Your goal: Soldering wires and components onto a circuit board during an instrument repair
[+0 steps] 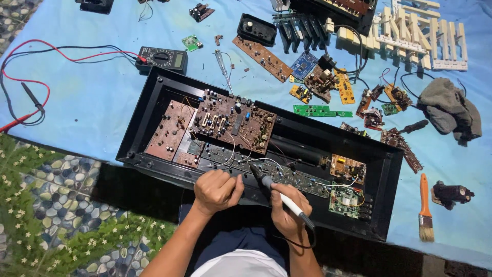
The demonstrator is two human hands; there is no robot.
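Observation:
An open black keyboard casing (307, 134) lies on a blue sheet, with several brown and green circuit boards (233, 121) inside. My right hand (285, 206) grips a soldering iron (281, 194) with a white handle, its tip down on the long dark board (287, 177) along the casing's near side. My left hand (217, 189) is curled beside it at the casing's near edge, pinching something thin by the white wires; what it holds is too small to make out.
A black multimeter (163, 58) with red and black leads lies far left. Loose circuit boards (262, 57), white keyboard keys (420, 32), a grey cloth (450, 107), a screwdriver (413, 126) and an orange-handled brush (425, 208) are scattered to the right. A patterned mat (56, 215) lies near left.

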